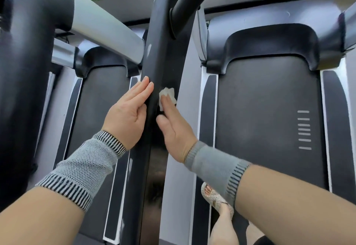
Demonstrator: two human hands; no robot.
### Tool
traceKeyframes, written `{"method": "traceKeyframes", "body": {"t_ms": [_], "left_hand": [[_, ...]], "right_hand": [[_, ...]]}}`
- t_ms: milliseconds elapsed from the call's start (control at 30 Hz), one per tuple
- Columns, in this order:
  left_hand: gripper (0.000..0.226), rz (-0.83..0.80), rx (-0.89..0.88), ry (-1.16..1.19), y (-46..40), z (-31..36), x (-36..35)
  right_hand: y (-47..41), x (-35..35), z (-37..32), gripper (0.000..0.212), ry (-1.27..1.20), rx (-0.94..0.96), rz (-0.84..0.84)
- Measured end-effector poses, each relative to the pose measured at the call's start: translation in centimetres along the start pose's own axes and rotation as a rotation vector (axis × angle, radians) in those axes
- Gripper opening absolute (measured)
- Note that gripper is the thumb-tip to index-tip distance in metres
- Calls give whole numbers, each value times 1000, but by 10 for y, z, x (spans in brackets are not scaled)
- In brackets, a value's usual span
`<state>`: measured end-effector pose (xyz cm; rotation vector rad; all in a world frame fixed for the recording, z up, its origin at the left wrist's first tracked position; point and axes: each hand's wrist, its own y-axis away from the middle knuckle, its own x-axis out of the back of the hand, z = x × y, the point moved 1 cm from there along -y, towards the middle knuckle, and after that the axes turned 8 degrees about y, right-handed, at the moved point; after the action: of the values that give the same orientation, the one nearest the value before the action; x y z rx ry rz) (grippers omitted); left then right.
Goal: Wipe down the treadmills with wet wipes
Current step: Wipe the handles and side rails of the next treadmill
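Black treadmill upright [154, 55] runs lengthwise away from viewer. One wet wipe [167, 96] under right hand [174, 129] straight fingers; left hand [128, 113] flat, fingers together. Two treadmill belts [269, 109] visible.

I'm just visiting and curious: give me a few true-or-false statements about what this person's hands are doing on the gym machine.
1. The right hand presses a white wet wipe against the black upright post. True.
2. The left hand holds a spray bottle. False: it rests flat on the post, holding nothing.
3. Both wrists wear grey knit bands. True.
4. The wipe lies on the treadmill belt. False: it is on the post.
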<state>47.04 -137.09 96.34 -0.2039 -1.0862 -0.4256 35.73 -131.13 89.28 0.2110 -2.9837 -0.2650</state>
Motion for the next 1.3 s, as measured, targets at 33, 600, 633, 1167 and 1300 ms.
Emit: {"method": "traceKeyframes", "body": {"t_ms": [33,600,633,1167,1300], "left_hand": [[53,4,0,2,0,0,0],[51,32,34,-18,-3,4,0],[50,35,23,-19,-3,3,1],[46,34,-171,-133,-50,-3,5],[45,36,-192,-123,-51,-8,5]], "right_hand": [[4,-2,-1,62,14,28,-6],[-40,29,-14,56,-54,17,76],[-29,22,-9,58,-26,37,52],[-45,20,-6,62,-19,-31,114],[-51,22,-4,55,-66,-60,157]]}}
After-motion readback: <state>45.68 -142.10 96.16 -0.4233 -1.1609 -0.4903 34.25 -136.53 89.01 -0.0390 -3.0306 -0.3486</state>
